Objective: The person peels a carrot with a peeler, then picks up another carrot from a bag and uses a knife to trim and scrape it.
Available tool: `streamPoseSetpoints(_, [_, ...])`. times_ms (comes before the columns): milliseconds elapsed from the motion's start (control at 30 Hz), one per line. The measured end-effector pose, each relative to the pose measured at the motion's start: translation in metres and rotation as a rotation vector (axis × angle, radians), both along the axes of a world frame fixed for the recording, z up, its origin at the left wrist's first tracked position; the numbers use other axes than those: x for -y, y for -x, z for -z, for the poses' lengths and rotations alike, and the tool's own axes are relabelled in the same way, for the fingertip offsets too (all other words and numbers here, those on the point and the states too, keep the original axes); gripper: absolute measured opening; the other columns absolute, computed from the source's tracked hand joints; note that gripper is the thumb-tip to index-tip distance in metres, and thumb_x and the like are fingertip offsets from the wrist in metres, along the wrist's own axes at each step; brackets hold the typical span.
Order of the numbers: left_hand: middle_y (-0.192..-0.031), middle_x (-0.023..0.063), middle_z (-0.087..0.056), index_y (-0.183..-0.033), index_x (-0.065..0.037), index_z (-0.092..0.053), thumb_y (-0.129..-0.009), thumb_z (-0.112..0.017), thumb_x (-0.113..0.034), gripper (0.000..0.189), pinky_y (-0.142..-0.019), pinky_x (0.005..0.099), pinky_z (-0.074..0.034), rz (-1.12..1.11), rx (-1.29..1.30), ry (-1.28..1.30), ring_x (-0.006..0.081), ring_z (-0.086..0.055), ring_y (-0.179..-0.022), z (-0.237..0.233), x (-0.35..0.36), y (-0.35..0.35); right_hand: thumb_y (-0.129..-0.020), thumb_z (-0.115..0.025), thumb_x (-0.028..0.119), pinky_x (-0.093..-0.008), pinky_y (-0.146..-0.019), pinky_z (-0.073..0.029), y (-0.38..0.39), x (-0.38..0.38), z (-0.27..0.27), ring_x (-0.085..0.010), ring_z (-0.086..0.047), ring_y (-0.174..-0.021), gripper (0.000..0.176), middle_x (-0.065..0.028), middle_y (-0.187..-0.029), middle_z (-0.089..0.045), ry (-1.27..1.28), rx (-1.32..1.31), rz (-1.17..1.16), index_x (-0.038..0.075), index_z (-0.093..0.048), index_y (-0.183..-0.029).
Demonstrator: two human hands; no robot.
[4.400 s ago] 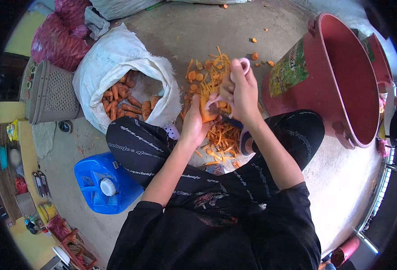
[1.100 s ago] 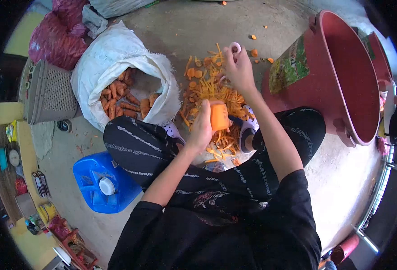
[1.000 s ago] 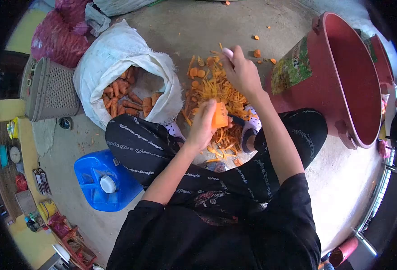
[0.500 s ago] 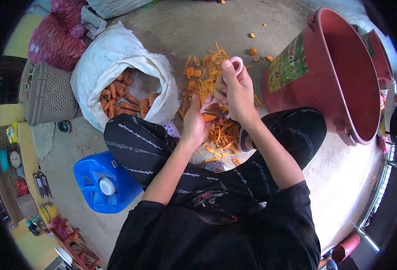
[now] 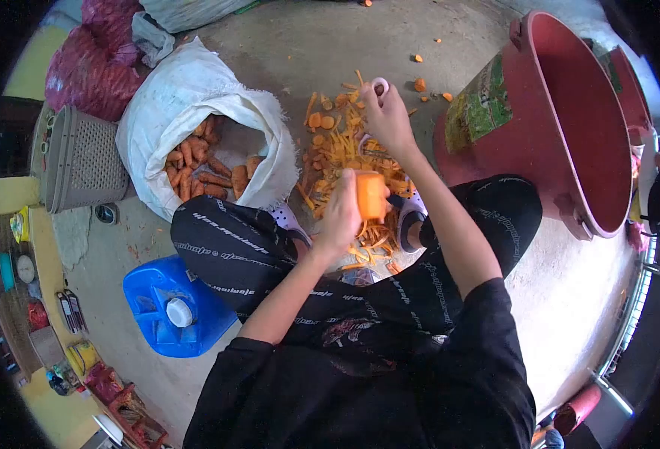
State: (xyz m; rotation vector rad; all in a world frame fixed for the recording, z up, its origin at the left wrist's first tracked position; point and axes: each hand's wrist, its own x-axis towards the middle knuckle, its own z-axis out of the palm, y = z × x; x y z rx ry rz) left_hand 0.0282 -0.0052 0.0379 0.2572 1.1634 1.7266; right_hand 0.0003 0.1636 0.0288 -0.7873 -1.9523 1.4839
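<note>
My left hand (image 5: 337,219) is closed around a thick, bright orange peeled carrot (image 5: 372,196), held upright between my knees. Farther forward, my right hand (image 5: 390,118) grips a peeler by its pink handle (image 5: 379,84), whose rounded end pokes out past the fingers. The peeler's blade is mostly hidden by the hand. It is apart from the carrot. Beneath both hands, carrot peelings and cut ends (image 5: 337,142) lie heaped on the floor between my feet.
To the left stands a white sack (image 5: 184,97) with unpeeled carrots (image 5: 195,153) inside. A tall red bucket (image 5: 528,142) is at the right. A blue jerrycan (image 5: 169,307) sits by my left knee, and a grey basket (image 5: 90,157) is beyond the sack.
My right hand has moved forward, drawing the peeler off the carrot. My left hand has shifted slightly back and turned the carrot more upright.
</note>
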Motion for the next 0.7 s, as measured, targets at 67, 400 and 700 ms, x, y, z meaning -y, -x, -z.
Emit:
streamPoseSetpoints(67, [-0.09,0.0119,-0.055,-0.106,0.0,-0.045,-0.098,-0.035,-0.038,0.041,-0.067,0.0329,-0.051,-0.074,0.113,-0.036,0.0201,-0.06,-0.074,0.008,0.003,0.012,-0.092,-0.054,0.026,-0.0323,-0.052,-0.044,-0.003,-0.004,0.0,-0.0187,-0.053,-0.052,0.028,-0.0079,-0.067,-0.05,-0.235,0.176,0.001,-0.002,-0.047,-0.095])
streamPoseSetpoints(400, [-0.103,0.0044,-0.057,-0.116,-0.012,-0.047,-0.099,-0.028,-0.04,0.038,-0.08,0.0385,-0.048,-0.148,0.257,-0.056,0.0175,-0.058,-0.093,0.011,0.001,0.026,-0.095,-0.047,0.029,-0.0217,-0.039,-0.031,-0.036,0.044,-0.068,-0.0058,-0.033,-0.042,0.023,0.0023,-0.058,-0.034,0.72,-0.398,-0.093,0.011,-0.037,-0.087])
streamPoseSetpoints(700, [-0.101,0.0055,-0.057,-0.115,-0.009,-0.048,-0.099,-0.027,-0.038,0.039,-0.082,0.0356,-0.047,-0.213,0.301,-0.087,0.0174,-0.058,-0.092,0.008,-0.001,0.021,-0.095,-0.049,0.029,-0.0196,-0.037,-0.028,-0.041,0.055,-0.065,-0.0048,-0.032,-0.043,0.023,0.0024,-0.058,-0.037,0.751,-0.374,-0.159,0.01,-0.038,-0.089])
